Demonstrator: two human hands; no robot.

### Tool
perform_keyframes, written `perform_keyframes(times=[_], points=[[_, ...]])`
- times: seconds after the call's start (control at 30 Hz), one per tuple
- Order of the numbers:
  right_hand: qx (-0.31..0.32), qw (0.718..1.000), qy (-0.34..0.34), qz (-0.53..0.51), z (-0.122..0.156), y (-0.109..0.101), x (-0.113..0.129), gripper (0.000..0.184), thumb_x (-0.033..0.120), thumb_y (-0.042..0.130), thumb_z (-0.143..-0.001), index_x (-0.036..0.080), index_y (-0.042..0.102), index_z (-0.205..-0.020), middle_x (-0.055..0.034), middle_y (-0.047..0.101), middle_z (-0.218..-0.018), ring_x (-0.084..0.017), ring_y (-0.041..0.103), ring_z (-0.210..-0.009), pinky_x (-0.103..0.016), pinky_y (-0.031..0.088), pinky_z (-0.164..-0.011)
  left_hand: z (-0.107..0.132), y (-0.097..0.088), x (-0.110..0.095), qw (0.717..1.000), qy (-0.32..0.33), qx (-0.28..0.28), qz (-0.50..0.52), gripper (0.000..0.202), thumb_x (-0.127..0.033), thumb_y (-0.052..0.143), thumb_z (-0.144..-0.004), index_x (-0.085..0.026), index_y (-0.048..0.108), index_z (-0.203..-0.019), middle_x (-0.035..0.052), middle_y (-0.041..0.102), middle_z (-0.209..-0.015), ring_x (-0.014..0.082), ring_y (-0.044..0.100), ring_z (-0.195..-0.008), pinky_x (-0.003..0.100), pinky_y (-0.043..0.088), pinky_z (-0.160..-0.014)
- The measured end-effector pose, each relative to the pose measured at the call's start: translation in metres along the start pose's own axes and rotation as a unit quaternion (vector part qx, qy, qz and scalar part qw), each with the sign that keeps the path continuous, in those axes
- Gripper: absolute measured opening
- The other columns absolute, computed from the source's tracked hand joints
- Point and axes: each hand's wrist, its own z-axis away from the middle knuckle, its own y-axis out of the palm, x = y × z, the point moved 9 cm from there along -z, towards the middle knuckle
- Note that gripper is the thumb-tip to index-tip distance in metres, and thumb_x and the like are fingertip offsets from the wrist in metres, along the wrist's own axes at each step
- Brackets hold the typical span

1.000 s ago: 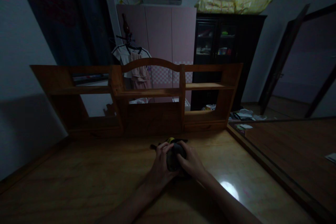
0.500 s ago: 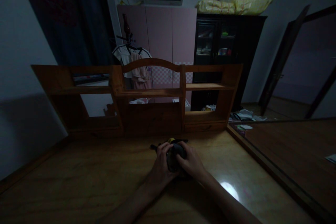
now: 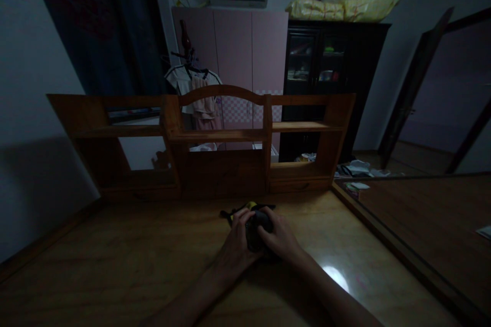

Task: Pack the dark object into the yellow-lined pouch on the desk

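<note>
A small dark object with a yellow part (image 3: 253, 228) rests on the wooden desk (image 3: 115, 271), a little in front of the shelf unit. My left hand (image 3: 235, 242) grips its left side with fingers curled over the top. My right hand (image 3: 279, 239) presses on its right side, fingers wrapped round it. Dark strap-like pieces stick out behind the object toward the shelf. The room is dim and the object's shape is hard to make out.
A wooden shelf unit (image 3: 215, 135) with an arched middle stands along the desk's far edge. A raised wooden ledge (image 3: 387, 237) borders the desk on the right. Behind are a pink wardrobe (image 3: 233, 46), a dark cabinet (image 3: 326, 61) and hanging clothes (image 3: 195, 92).
Both hands stay on the dark object in the same spot; the fingers have shifted only slightly.
</note>
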Motion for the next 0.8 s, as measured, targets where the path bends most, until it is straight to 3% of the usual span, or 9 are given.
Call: perform_keyframes(times=[0.17,0.4,0.67,0.8], points=[[0.004,1.000,-0.004,0.013,0.000,0.000,0.000,0.024,0.015,0.055,-0.078,0.021,0.056,-0.102,-0.0008,0.064,-0.086,-0.018,0.060,-0.077,-0.024,0.041,-0.067,0.000,-0.001,0.000,1.000,0.009,-0.005,-0.006,0.078,-0.025,0.073,-0.069,-0.021,0.028,-0.132,0.0145,0.031,-0.132,0.0291,0.034,-0.127,0.050,0.038,-0.103],[0.017,0.999,-0.022,0.036,0.003,-0.003,0.003,0.026,0.020,0.052,-0.083,0.019,0.054,-0.109,-0.0053,0.064,-0.095,-0.021,0.060,-0.087,-0.028,0.043,-0.074,0.002,0.003,-0.002,0.999,0.005,0.036,-0.027,0.078,-0.023,0.073,-0.069,-0.023,0.028,-0.132,0.0134,0.030,-0.134,0.0294,0.032,-0.129,0.050,0.037,-0.104],[0.045,0.995,-0.055,0.064,0.004,-0.003,0.010,0.021,0.020,0.047,-0.088,0.019,0.053,-0.108,-0.0055,0.064,-0.095,-0.020,0.060,-0.084,-0.028,0.042,-0.073,0.002,0.002,-0.004,0.999,0.012,0.028,-0.044,0.084,-0.019,0.077,-0.063,-0.023,0.028,-0.132,0.0125,0.032,-0.133,0.0294,0.035,-0.128,0.051,0.038,-0.104],[0.052,0.995,-0.054,0.073,0.005,-0.001,0.008,0.024,0.023,0.045,-0.090,0.020,0.050,-0.114,-0.0060,0.064,-0.101,-0.020,0.060,-0.088,-0.029,0.044,-0.076,0.002,-0.003,-0.004,0.999,0.005,-0.006,-0.035,0.081,-0.022,0.075,-0.066,-0.024,0.029,-0.131,0.0129,0.034,-0.132,0.0299,0.036,-0.126,0.053,0.038,-0.102]])
